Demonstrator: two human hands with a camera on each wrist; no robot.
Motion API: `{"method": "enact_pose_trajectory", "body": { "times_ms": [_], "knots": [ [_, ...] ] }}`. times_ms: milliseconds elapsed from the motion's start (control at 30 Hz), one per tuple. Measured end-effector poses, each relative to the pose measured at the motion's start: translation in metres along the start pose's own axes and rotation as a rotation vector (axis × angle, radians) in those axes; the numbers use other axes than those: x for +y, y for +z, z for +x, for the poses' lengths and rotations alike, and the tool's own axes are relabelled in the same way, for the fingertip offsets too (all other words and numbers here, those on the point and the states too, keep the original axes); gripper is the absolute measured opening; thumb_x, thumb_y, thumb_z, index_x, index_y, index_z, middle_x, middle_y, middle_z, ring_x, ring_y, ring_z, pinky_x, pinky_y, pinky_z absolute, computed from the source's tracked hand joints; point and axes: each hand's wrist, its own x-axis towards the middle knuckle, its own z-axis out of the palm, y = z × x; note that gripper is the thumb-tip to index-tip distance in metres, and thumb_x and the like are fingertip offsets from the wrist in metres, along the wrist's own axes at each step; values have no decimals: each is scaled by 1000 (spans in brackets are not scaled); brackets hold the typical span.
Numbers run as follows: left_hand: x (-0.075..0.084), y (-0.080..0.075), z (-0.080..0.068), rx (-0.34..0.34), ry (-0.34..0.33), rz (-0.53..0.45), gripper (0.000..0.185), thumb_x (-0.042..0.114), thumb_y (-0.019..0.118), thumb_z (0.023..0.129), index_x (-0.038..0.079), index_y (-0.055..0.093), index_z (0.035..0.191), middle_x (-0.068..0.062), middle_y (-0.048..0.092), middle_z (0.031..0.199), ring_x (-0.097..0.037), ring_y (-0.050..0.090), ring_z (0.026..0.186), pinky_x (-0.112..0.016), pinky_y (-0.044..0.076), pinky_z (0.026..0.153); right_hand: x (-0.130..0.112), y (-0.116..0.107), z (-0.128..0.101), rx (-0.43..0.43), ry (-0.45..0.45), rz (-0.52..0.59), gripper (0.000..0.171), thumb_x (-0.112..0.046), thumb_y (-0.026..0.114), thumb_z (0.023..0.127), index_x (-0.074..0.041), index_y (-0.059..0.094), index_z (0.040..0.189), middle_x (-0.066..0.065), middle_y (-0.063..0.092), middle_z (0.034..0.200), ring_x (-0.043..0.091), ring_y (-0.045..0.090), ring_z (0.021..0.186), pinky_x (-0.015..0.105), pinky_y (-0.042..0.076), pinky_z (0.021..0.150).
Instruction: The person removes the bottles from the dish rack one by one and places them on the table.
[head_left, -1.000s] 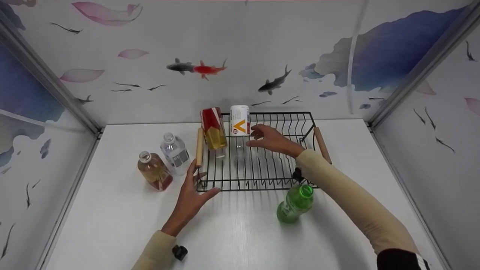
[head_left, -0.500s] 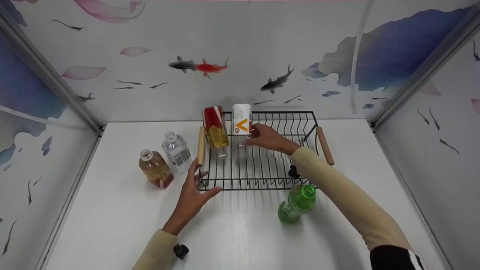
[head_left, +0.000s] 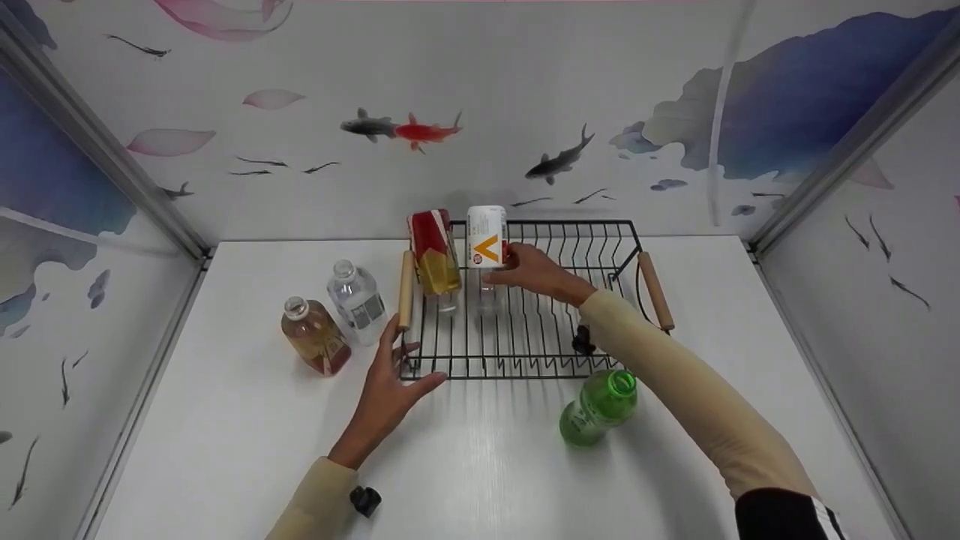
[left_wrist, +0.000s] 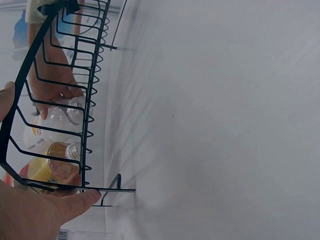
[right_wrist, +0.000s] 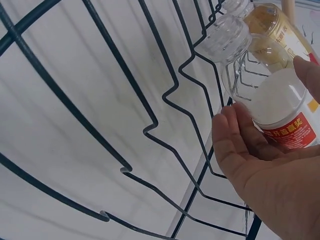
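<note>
A black wire rack with wooden handles stands on the white table. Two bottles stand upside down in its back left corner: a red-and-amber one and a white-labelled clear one. My right hand holds the white-labelled bottle. In the right wrist view, the right hand has its fingers on one side of the bottle and its thumb on the other. My left hand rests against the rack's front left corner with straight fingers. Its fingers lie under the rack's wire.
Left of the rack stand an amber tea bottle and a clear water bottle, both uncapped. A green bottle stands in front of the rack's right corner, under my right forearm. Panels wall in the table on three sides.
My right hand has moved a little further back and taken hold of the white-labelled bottle. The left hand has stayed at the rack's corner.
</note>
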Motion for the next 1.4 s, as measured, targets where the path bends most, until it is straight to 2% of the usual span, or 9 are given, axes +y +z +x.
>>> {"method": "enact_pose_trajectory", "body": {
  "times_ms": [200, 433, 733, 900, 1033, 1233, 1400],
  "knots": [
    [1, 2, 1, -1, -4, 4, 121, 34, 96, 89, 25, 14, 178, -12, 25, 179, -34, 50, 153, -56, 39, 127, -2, -10, -9, 9, -24, 20, 64, -35, 80, 103, -3, 56, 152, 16, 68, 139, 30, 68, 126, 48, 58, 108],
    [0, 3, 1, -11, -18, 34, 122, 39, 95, 89, 24, 13, 178, -14, 27, 178, -35, 50, 153, -58, 41, 126, -10, -22, -27, 32, -40, -23, 70, -38, 83, 100, -4, 54, 154, 14, 68, 136, 30, 66, 124, 50, 57, 107],
    [0, 1, 1, -36, -39, 40, 124, 36, 95, 89, 26, 10, 178, -13, 24, 179, -35, 49, 154, -59, 44, 124, -16, -32, -56, 47, -72, -75, 76, -34, 85, 100, -4, 48, 160, 18, 65, 142, 33, 69, 126, 53, 59, 105],
    [2, 0, 3, -44, -44, 54, 123, 32, 94, 92, 25, 6, 179, -16, 21, 181, -38, 47, 155, -63, 43, 123, -21, -38, -71, 59, -93, -117, 70, -34, 85, 99, -5, 54, 155, 16, 67, 139, 32, 69, 122, 53, 59, 102],
    [3, -1, 4, -38, -52, 61, 124, 30, 94, 92, 26, 6, 179, -14, 21, 181, -38, 47, 155, -64, 44, 122, -26, -42, -80, 53, -105, -130, 65, -31, 84, 99, -6, 58, 153, 13, 69, 138, 31, 70, 122, 52, 59, 103],
    [2, -2, 3, -37, -46, 46, 122, 27, 93, 93, 25, 7, 179, -14, 20, 181, -38, 46, 156, -63, 45, 121, -34, -45, -93, 44, -101, -144, 63, -29, 85, 98, -4, 60, 151, 15, 71, 135, 32, 71, 121, 53, 61, 102],
    [1, -3, 3, -35, -44, 37, 123, 35, 94, 91, 26, 8, 179, -14, 21, 181, -37, 47, 155, -62, 44, 123, -40, -45, -101, 19, -116, -148, 63, -26, 86, 98, -2, 60, 150, 16, 71, 134, 33, 71, 120, 53, 62, 102]
  ]
}}
